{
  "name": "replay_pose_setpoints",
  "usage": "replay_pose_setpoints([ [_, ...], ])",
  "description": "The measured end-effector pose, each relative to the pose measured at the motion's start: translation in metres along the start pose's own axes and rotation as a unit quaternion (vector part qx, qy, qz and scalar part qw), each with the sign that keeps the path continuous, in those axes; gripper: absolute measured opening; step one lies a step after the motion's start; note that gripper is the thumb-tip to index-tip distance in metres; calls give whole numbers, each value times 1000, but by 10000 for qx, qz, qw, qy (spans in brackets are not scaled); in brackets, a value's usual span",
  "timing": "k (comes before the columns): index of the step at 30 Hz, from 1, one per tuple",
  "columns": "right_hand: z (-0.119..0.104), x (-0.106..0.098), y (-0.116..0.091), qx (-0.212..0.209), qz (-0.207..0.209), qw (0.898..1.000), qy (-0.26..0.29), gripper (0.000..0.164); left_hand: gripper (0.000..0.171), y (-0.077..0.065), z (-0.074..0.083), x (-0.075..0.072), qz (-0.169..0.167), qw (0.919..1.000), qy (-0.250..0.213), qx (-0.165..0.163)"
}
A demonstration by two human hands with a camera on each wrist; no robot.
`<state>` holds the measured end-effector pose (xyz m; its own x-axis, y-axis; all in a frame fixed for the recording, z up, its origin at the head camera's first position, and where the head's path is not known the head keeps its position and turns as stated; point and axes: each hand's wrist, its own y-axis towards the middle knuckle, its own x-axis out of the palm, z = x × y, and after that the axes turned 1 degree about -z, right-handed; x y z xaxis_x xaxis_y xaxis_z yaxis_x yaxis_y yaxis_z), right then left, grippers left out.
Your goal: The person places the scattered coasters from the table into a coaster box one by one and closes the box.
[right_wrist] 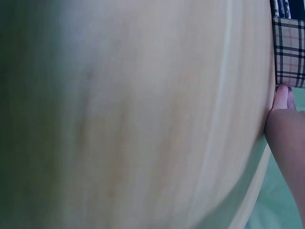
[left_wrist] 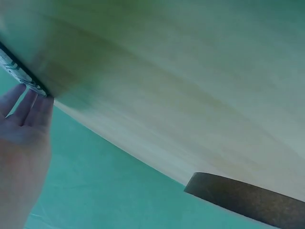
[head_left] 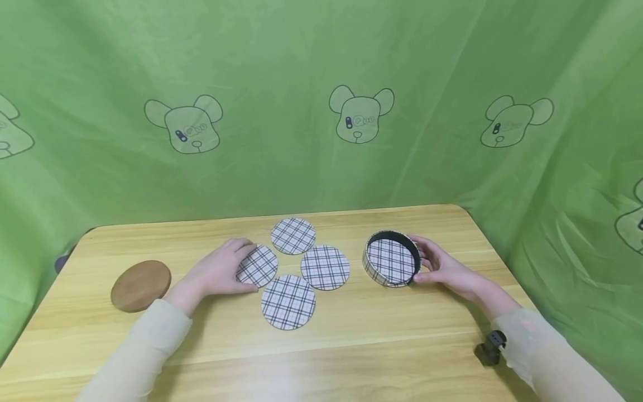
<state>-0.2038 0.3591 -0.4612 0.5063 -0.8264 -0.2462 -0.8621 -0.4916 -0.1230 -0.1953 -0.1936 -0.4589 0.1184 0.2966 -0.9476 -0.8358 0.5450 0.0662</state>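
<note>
Four round plaid coasters is more than I count, so several coasters lie in a cluster left of the table's middle. My left hand (head_left: 223, 271) holds the leftmost plaid coaster (head_left: 260, 267), fingers over its far side and thumb at its near edge. In the left wrist view, the fingertips meet the edge of this coaster (left_wrist: 20, 74). Farther right stands a round plaid coaster holder (head_left: 374, 274), open on top with a dark inner wall and a plaid bottom showing. My right hand (head_left: 444, 269) grips its right side, thumb in front and fingers behind.
A brown round disc (head_left: 142, 286) lies left of my left forearm. Beside the held coaster are a far coaster (head_left: 293, 235), a right coaster (head_left: 325, 268) and a near coaster (head_left: 288, 302). A green curtain (head_left: 281, 167) hangs behind the wooden table (head_left: 351, 357).
</note>
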Motion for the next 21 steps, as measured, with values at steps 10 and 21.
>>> replay_pose_setpoints([
  [10, -2, 1, -1, 38, -1, 10000, -20, 103, 100, 2, 2, -1, -60, 9999, -64, -119],
  [21, -1, 2, 0, -23, 16, 10000, -48, 102, 103, 8, 1, 1, 9, 10000, -55, -6],
])
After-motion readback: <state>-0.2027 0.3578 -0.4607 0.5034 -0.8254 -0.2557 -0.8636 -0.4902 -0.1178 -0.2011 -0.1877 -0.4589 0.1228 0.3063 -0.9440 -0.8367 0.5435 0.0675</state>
